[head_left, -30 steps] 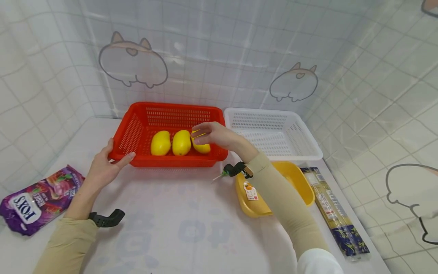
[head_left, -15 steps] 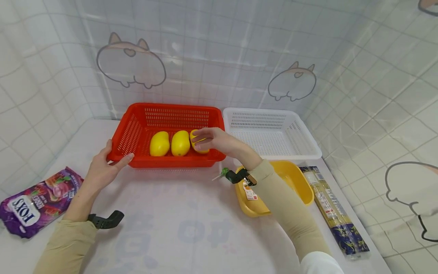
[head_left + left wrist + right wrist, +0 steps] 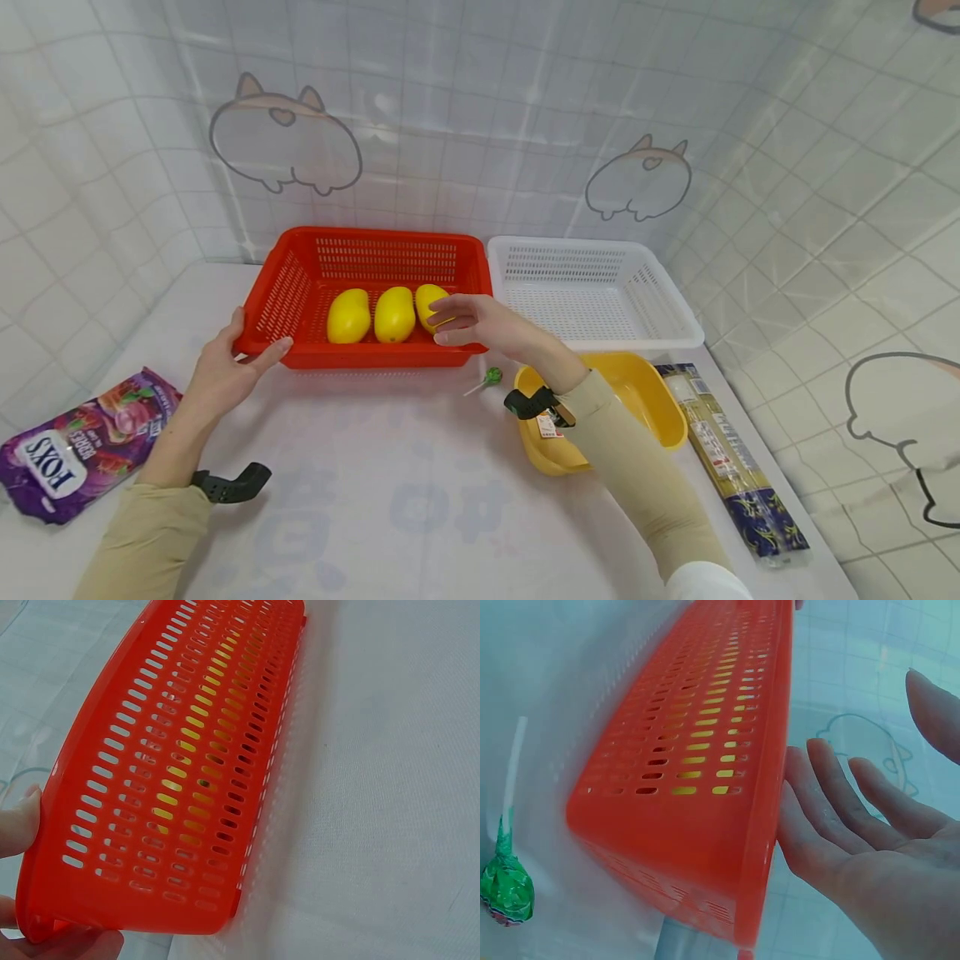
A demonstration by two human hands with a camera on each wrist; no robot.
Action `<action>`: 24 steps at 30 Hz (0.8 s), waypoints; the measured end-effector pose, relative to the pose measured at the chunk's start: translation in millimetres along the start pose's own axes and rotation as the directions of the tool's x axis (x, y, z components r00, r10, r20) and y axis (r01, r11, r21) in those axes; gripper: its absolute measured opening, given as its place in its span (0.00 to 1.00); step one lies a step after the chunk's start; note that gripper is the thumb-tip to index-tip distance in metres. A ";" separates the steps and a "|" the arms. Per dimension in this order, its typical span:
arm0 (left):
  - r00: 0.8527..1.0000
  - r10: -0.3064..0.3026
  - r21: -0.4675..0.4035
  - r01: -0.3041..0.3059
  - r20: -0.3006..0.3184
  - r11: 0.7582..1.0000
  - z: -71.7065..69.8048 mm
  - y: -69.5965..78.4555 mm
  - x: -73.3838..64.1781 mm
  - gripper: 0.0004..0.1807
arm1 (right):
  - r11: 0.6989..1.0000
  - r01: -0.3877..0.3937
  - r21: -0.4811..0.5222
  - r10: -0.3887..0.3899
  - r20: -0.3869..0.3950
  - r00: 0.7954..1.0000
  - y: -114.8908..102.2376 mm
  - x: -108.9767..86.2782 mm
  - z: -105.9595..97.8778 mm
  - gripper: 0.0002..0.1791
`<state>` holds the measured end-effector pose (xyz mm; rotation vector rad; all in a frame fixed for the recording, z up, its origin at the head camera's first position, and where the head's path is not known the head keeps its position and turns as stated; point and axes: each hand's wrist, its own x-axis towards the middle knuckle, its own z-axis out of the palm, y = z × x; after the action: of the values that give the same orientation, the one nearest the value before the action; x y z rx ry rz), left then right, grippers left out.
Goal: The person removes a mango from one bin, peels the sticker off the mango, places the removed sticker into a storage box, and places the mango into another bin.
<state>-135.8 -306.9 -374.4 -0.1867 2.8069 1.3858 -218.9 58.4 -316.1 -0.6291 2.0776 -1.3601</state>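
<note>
Three yellow mangoes lie in a row inside the red plastic basket [image 3: 375, 357]: a left mango [image 3: 348, 317], a middle mango [image 3: 394, 315] and a right mango [image 3: 431, 302]. My left hand [image 3: 223, 373] grips the basket's near left corner, and the left wrist view has its fingers around the rim [image 3: 46, 817]. Over the basket's near right corner hovers my right hand [image 3: 491, 325], its fingers spread and relaxed, partly covering the right mango. In the right wrist view the fingers [image 3: 847, 795] are extended beside the basket's rim and hold nothing.
A white basket [image 3: 600, 343] stands right of the red one. In front of it is a yellow tub [image 3: 660, 400], partly behind my right arm. A green lollipop [image 3: 492, 376], a long clear-and-blue packet [image 3: 720, 454] and a purple Fox's pouch [image 3: 90, 442] lie on the table.
My right hand has drawn back toward the right and nearer to me, uncovering more of the right mango. The left hand keeps its grip on the basket.
</note>
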 end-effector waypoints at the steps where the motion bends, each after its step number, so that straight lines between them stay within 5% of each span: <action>1: 1.000 0.000 0.001 0.000 0.001 1.000 -0.3 -0.5 0.2 0.54 | 1.000 0.004 -0.008 -0.004 0.000 1.000 -0.2 -1.9 0.7 0.29; 8: 1.000 0.010 0.010 -0.010 -0.009 1.000 0.6 -2.1 1.5 0.54 | 0.994 0.028 -0.108 -0.031 -0.025 0.999 2.7 -13.7 4.4 0.32; 24: 1.000 0.008 0.007 -0.008 -0.007 1.000 1.5 -3.6 2.0 0.54 | 0.986 0.059 -0.155 -0.073 -0.084 0.994 11.7 -41.2 4.0 0.29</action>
<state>-137.5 -308.1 -378.3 -0.1811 2.8210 1.3799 -187.1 87.2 -319.7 -0.7185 2.2670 -1.2959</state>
